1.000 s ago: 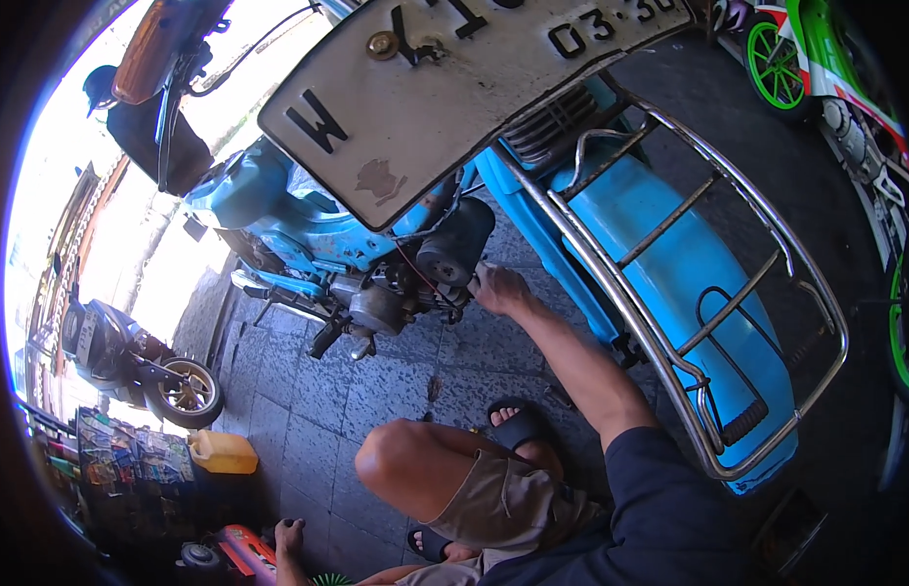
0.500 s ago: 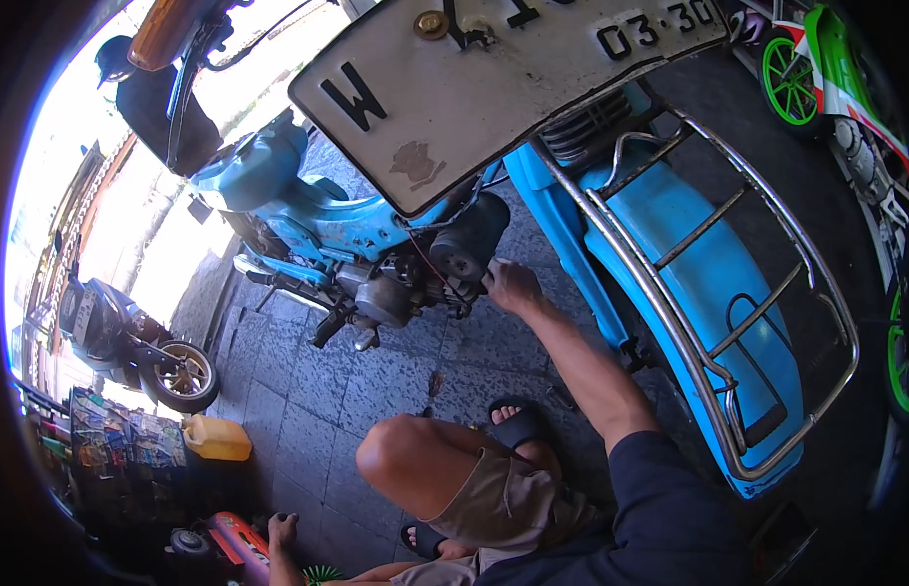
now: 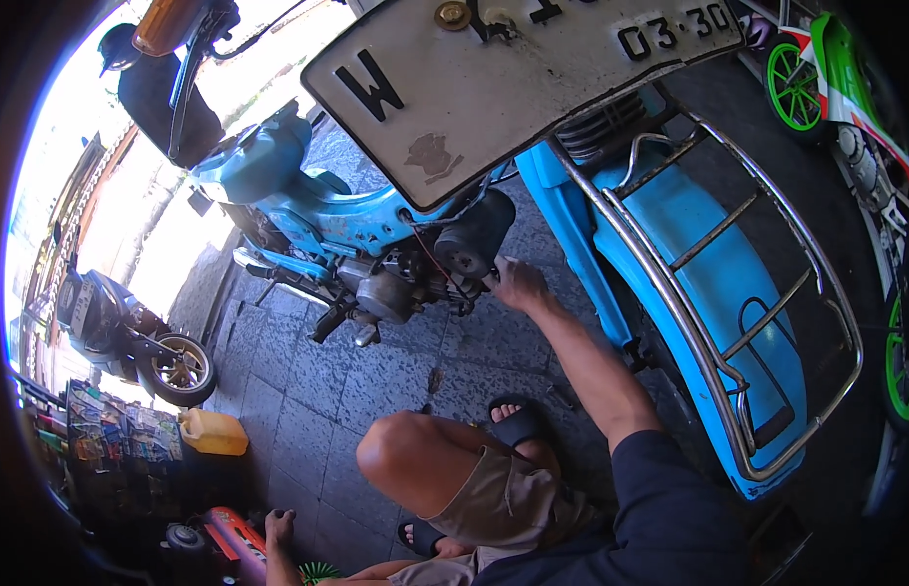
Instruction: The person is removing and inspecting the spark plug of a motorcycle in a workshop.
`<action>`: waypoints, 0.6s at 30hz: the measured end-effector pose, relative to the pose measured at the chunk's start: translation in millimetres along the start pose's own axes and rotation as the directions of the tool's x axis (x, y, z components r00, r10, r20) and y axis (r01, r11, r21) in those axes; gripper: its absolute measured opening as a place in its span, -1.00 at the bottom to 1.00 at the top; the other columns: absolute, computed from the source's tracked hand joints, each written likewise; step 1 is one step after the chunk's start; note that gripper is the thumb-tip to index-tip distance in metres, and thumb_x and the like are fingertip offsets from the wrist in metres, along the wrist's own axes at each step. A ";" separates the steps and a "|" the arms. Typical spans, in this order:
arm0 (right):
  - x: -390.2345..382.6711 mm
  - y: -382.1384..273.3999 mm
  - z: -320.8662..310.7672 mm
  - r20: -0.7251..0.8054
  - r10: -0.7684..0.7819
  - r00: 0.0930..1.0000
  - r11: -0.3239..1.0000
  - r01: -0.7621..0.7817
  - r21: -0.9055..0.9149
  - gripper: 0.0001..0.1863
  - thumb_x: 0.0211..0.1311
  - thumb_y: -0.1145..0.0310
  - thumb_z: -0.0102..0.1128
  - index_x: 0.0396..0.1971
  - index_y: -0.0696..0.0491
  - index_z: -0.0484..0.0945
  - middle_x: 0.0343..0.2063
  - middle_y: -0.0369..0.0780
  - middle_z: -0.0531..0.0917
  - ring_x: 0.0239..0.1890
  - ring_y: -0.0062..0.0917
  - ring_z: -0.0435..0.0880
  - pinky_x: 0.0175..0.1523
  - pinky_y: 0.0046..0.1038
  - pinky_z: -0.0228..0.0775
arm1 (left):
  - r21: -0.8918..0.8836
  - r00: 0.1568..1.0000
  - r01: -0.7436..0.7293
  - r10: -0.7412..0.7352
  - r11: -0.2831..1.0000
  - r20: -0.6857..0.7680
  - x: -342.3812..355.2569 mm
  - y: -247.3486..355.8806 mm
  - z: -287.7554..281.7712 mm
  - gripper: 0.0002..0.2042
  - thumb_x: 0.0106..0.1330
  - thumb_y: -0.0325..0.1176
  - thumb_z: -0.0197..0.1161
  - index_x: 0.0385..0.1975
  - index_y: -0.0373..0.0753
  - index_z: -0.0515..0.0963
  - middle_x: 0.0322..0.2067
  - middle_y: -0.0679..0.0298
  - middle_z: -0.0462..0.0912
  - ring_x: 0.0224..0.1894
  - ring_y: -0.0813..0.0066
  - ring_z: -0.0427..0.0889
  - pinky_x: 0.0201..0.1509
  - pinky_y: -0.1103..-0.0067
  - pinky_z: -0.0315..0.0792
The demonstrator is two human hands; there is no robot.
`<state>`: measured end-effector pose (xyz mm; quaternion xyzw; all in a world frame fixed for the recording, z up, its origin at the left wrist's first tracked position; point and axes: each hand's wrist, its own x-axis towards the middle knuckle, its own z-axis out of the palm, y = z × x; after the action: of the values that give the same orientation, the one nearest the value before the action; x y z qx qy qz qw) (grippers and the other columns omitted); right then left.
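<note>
A light-blue motorbike (image 3: 327,220) stands ahead of me, its dirty engine (image 3: 381,293) exposed low on the frame. My right hand (image 3: 521,285) reaches in beside a dark, rounded cylinder (image 3: 467,252) next to the engine. Its fingers are curled around something small and dark that I cannot make out. Low on the left, my left hand (image 3: 278,527) is closed near a red-orange machine (image 3: 237,539). What lies inside that hand, if anything, is hidden.
A pale number plate (image 3: 444,117) hangs close at the top. To the right, a blue fender (image 3: 708,264) sits under a chrome rack (image 3: 733,220). A yellow jerrycan (image 3: 215,433) and a parked scooter (image 3: 132,327) are at left; a green-wheeled motorbike (image 3: 796,83) is far right.
The view has shifted slightly, so the plate and rack sit a little further right. My right hand stays beside the cylinder with fingers curled, and the left stays closed.
</note>
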<state>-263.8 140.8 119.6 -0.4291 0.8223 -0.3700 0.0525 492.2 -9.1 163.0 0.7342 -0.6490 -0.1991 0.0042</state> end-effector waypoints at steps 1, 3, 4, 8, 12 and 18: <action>0.2 -1.7 0.0 0.004 -0.001 1.000 1.000 0.001 0.001 -0.62 0.34 0.06 0.06 -0.19 0.10 0.59 -0.25 0.05 0.69 -0.15 -0.04 0.68 -0.06 -0.08 0.52 | -0.005 1.000 -0.004 0.004 1.000 -0.008 -0.8 -2.8 -0.4 -0.61 0.14 -0.24 0.31 -0.22 -0.52 0.60 -0.35 -0.01 0.69 -0.26 0.26 0.66 -0.14 0.41 0.49; 3.1 -6.6 -0.3 0.082 0.038 0.996 0.999 -0.036 -0.037 -0.62 0.34 0.06 0.05 -0.20 0.10 0.60 -0.25 0.04 0.69 -0.15 -0.04 0.68 -0.06 -0.08 0.51 | 0.000 1.000 0.009 -0.009 1.000 0.010 0.3 -6.7 -3.2 -0.61 0.14 -0.24 0.30 -0.23 -0.53 0.60 -0.36 -0.01 0.69 -0.27 0.26 0.66 -0.15 0.41 0.49; 4.2 -9.3 -0.4 0.085 0.036 0.996 0.999 -0.033 -0.034 -0.62 0.34 0.06 0.05 -0.20 0.10 0.60 -0.25 0.04 0.69 -0.15 -0.04 0.68 -0.06 -0.08 0.51 | 0.006 0.999 0.018 -0.018 1.000 0.028 0.5 -9.7 -5.4 -0.61 0.14 -0.25 0.30 -0.24 -0.53 0.61 -0.37 -0.01 0.69 -0.29 0.26 0.66 -0.17 0.41 0.49; -1.0 5.4 0.9 0.064 0.065 0.996 0.997 -0.062 -0.049 -0.61 0.35 0.06 0.03 -0.24 0.10 0.61 -0.26 0.04 0.69 -0.16 -0.04 0.68 -0.05 -0.07 0.51 | 0.038 0.999 0.005 -0.007 0.999 0.047 0.5 13.5 3.2 -0.61 0.14 -0.25 0.30 -0.24 -0.54 0.60 -0.37 -0.01 0.69 -0.29 0.27 0.66 -0.17 0.42 0.48; 5.2 0.1 12.4 0.034 0.006 0.999 1.000 -0.007 0.027 -0.61 0.35 0.05 0.01 -0.26 0.09 0.61 -0.30 0.05 0.69 -0.18 -0.02 0.68 -0.06 -0.05 0.51 | 0.008 0.999 -0.010 0.009 1.000 0.033 3.8 -15.3 -5.8 -0.60 0.12 -0.24 0.30 -0.24 -0.54 0.60 -0.38 -0.01 0.69 -0.30 0.27 0.65 -0.18 0.41 0.48; 3.3 7.5 17.6 0.019 0.039 0.999 0.998 -0.038 -0.055 -0.63 0.34 0.06 0.02 -0.29 0.08 0.58 -0.35 0.04 0.69 -0.22 0.01 0.68 -0.10 -0.04 0.52 | 0.039 0.997 -0.076 0.076 0.996 0.006 -4.3 9.2 -0.2 -0.60 0.13 -0.23 0.30 -0.26 -0.54 0.60 -0.40 -0.01 0.68 -0.31 0.27 0.65 -0.18 0.41 0.48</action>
<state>-263.8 131.1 102.7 -0.4182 0.8397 -0.3418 0.0562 483.2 -6.5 166.9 0.7086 -0.6802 -0.1877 -0.0040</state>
